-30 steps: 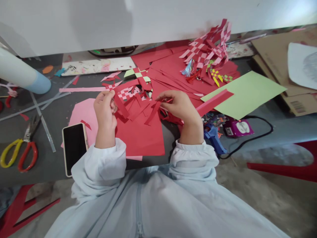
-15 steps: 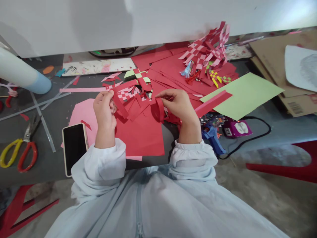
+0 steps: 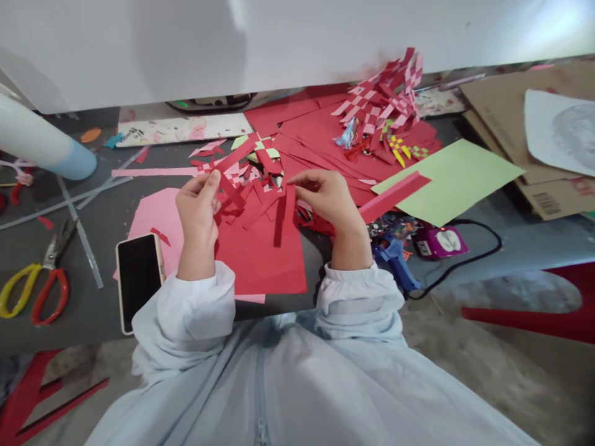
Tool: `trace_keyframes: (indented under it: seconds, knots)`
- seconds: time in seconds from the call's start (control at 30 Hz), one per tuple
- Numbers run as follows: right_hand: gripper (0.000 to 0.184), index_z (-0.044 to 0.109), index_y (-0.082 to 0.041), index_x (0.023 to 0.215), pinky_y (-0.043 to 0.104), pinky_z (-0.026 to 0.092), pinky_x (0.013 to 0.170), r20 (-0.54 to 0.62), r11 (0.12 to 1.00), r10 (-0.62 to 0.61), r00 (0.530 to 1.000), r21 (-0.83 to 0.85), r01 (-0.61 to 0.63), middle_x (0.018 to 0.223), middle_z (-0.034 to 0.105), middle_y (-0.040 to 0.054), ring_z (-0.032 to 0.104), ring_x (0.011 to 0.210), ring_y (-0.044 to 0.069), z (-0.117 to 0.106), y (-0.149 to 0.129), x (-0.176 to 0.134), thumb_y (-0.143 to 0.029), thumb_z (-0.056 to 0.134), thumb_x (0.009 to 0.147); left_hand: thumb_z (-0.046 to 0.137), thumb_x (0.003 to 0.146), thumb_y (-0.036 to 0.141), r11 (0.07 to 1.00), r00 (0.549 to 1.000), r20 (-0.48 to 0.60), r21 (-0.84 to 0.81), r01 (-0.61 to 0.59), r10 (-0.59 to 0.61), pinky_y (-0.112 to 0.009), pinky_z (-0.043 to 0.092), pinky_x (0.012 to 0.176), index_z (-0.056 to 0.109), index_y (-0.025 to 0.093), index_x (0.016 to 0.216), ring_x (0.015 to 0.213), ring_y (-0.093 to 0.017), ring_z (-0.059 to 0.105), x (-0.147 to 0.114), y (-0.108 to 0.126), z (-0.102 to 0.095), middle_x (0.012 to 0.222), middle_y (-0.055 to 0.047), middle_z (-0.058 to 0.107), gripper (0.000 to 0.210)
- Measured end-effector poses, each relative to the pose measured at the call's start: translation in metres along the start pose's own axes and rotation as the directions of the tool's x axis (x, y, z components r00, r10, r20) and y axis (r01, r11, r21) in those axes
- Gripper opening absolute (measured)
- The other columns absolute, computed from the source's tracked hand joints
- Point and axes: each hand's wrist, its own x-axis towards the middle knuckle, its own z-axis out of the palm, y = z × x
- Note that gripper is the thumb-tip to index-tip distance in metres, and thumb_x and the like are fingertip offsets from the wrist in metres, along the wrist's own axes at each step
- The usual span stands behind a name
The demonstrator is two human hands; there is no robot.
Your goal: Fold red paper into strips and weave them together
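My left hand (image 3: 198, 207) is closed in a pinch on a folded red paper strip (image 3: 236, 153); one end slants up to the right, the other slants down. To its right, my right hand (image 3: 328, 195) pinches the top of another red paper strip (image 3: 289, 210), which hangs down folded in two lengths. Both strips are over a red paper sheet (image 3: 264, 266) that lies in front of me. Between and behind my hands is a heap of red scraps and checked woven paper pieces (image 3: 269, 155) in pink, red and green.
Scissors (image 3: 50, 263) and a phone (image 3: 139, 275) lie at left, the phone partly on pink paper (image 3: 153, 207). At right are a blue glue gun (image 3: 397, 260), a purple box (image 3: 441, 240) with a black cord, green paper (image 3: 450, 179) and cardboard (image 3: 502, 105). Woven strips (image 3: 381, 93) are piled behind.
The strip in my right hand was curled in a loop and now hangs down nearly straight. The left-hand strip's upper end now points more steeply up to the right.
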Motion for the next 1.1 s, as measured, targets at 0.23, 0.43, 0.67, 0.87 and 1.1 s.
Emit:
trace_keyframes:
  seconds: [0.23, 0.43, 0.67, 0.87, 1.1]
  knots:
    - [0.023, 0.076, -0.019, 0.087, 0.033, 0.055, 0.077, -0.005, 0.999, -0.003, 1.0, -0.038, 0.003, 0.085, 0.079, 0.0054, 0.072, 0.08, 0.02, 0.003, 0.002, 0.002, -0.018, 0.058, 0.073, 0.088, 0.069, 0.026, 1.0, 1.0, 0.011, 0.007, -0.008, 0.008, -0.019, 0.022, 0.039, 0.07, 0.018, 0.063, 0.036, -0.001, 0.027, -0.002, 0.002, 0.001, 0.045, 0.009, 0.041, 0.02]
    - [0.017, 0.073, -0.018, 0.084, 0.031, 0.053, 0.075, 0.006, 0.999, 0.009, 1.0, 0.048, -0.01, 0.084, 0.077, 0.005, 0.071, 0.078, 0.019, 0.004, 0.0, 0.002, -0.022, 0.06, 0.074, 0.088, 0.068, 0.026, 1.0, 0.999, 0.035, 0.008, -0.029, 0.028, -0.019, 0.02, 0.039, 0.073, 0.02, 0.066, 0.036, -0.001, 0.025, 0.0, -0.002, 0.0, 0.044, 0.009, 0.039, 0.016]
    - [0.012, 0.065, -0.018, 0.077, 0.026, 0.044, 0.059, -0.045, 0.987, 0.021, 0.999, 0.162, -0.014, 0.07, 0.067, -0.0002, 0.057, 0.059, 0.011, 0.005, -0.004, 0.001, -0.03, 0.062, 0.075, 0.087, 0.065, 0.028, 0.988, 0.991, 0.057, 0.09, -0.128, 0.123, -0.019, 0.026, 0.042, 0.077, 0.021, 0.069, 0.041, -0.003, 0.027, 0.001, -0.007, -0.003, 0.046, 0.009, 0.038, 0.014]
    - [0.013, 0.061, -0.023, 0.079, 0.027, 0.051, 0.058, -0.099, 0.947, 0.019, 0.995, 0.321, 0.014, 0.07, 0.067, -0.0016, 0.063, 0.061, 0.012, 0.004, -0.012, -0.001, -0.033, 0.063, 0.07, 0.085, 0.068, 0.03, 0.918, 0.95, 0.075, 0.245, -0.313, 0.304, -0.02, 0.036, 0.051, 0.078, 0.02, 0.072, 0.05, -0.006, 0.041, 0.0, -0.007, -0.005, 0.054, 0.005, 0.052, 0.013]
    - [0.015, 0.056, -0.027, 0.08, 0.03, 0.055, 0.056, -0.165, 0.907, -0.006, 0.986, 0.414, 0.075, 0.062, 0.064, -0.0039, 0.06, 0.051, 0.012, -0.001, -0.02, -0.004, -0.034, 0.064, 0.069, 0.084, 0.068, 0.032, 0.851, 0.912, 0.132, 0.33, -0.409, 0.387, -0.02, 0.037, 0.052, 0.079, 0.021, 0.072, 0.051, -0.008, 0.044, -0.003, -0.003, -0.005, 0.053, 0.005, 0.055, 0.012]
